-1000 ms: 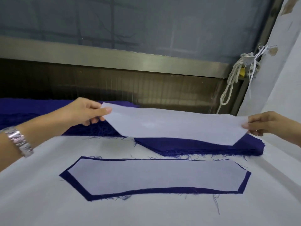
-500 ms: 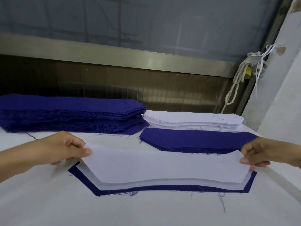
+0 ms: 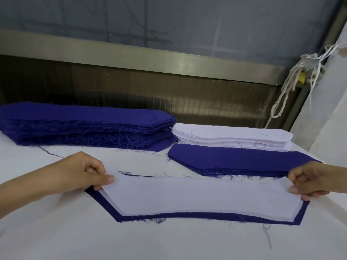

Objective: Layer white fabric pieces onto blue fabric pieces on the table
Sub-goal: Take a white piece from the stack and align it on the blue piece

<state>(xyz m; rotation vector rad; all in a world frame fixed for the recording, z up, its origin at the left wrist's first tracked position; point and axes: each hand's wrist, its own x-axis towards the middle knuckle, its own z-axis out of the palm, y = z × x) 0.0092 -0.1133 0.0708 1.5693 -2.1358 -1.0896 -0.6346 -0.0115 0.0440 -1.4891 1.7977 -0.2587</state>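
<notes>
Pinching each end of the white piece (image 3: 197, 197), our left hand (image 3: 80, 173) and right hand (image 3: 309, 181) grip it. It lies over the near blue piece (image 3: 206, 216).

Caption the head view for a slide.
Left hand and right hand pinch the ends of a white fabric piece over a blue fabric piece on the table.

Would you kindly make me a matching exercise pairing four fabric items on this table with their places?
Things:
1. tall blue stack
2. white stack
3. low blue stack
4. loose white piece

Places:
A. nearest the camera, pinched by the left hand and right hand
B. far left
C. far right, at the back
D. right, just in front of the white stack

Pairs: 1-B; 2-C; 3-D; 4-A
</notes>
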